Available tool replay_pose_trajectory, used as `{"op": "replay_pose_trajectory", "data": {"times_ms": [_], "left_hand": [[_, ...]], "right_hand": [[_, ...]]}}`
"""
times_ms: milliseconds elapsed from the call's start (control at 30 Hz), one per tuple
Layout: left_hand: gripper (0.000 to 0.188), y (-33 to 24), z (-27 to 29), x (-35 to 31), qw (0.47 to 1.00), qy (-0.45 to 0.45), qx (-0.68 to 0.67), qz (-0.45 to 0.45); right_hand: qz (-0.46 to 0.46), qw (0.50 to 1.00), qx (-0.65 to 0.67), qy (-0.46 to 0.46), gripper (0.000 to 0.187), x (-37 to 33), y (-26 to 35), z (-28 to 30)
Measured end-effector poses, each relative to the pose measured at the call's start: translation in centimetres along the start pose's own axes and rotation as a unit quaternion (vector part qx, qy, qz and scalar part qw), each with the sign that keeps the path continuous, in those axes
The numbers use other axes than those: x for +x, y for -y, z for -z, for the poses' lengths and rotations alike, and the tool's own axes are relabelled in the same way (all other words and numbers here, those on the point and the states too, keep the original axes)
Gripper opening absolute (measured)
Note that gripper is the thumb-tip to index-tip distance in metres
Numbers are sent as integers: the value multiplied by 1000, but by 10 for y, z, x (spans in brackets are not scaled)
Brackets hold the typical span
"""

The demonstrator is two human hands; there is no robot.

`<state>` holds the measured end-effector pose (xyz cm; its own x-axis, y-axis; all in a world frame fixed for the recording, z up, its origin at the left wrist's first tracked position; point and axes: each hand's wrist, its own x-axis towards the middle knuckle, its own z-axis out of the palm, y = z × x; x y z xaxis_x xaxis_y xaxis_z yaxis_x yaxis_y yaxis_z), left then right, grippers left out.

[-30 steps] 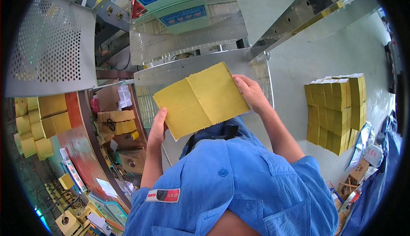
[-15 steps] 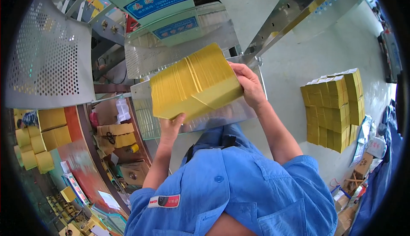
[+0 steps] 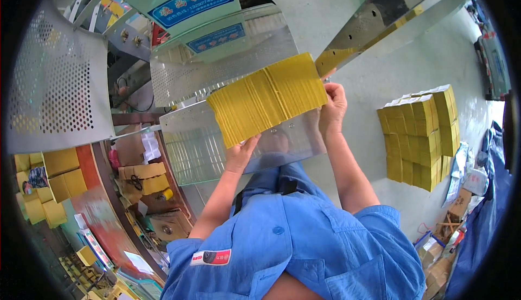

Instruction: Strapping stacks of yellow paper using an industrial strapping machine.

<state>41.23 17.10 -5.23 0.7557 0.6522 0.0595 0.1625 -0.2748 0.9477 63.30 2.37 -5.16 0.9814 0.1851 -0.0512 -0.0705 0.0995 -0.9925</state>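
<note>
Gripping a yellow paper stack point(image 3: 269, 99) — left hand point(image 3: 241, 154) partly hidden behind.

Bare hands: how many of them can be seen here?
2: the left hand at the lower edge of the yellow stack, the right hand at its right end.

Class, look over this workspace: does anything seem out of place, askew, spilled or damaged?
Mainly the clutter at lower right: a cardboard box lies askew there beside the blue sheet, unlike the orderly yellow stack nearby. The yellow bundle between left hand and right hand slants too, perhaps just from being held. No spill shows.
</note>
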Motion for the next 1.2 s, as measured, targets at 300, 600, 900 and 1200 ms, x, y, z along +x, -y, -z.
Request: {"op": "replay_pose_trajectory", "data": {"times_ms": [300,600,900,1200], "left_hand": [[27,6,16,-4,995,-33,-98,4],[34,30,15,-17,999,-7,36,1],[30,19,14,-12,997,-20,-51,60],[30,23,14,-11,1000,2,-9,23]], "right_hand": [[422,784,-344,299,59,-54,185,-38],[387,627,-536,413,81,-23,155,-77],[413,637,-523,388,78,-6,159,-94],[424,662,-505,355,75,0,150,-101]]}}
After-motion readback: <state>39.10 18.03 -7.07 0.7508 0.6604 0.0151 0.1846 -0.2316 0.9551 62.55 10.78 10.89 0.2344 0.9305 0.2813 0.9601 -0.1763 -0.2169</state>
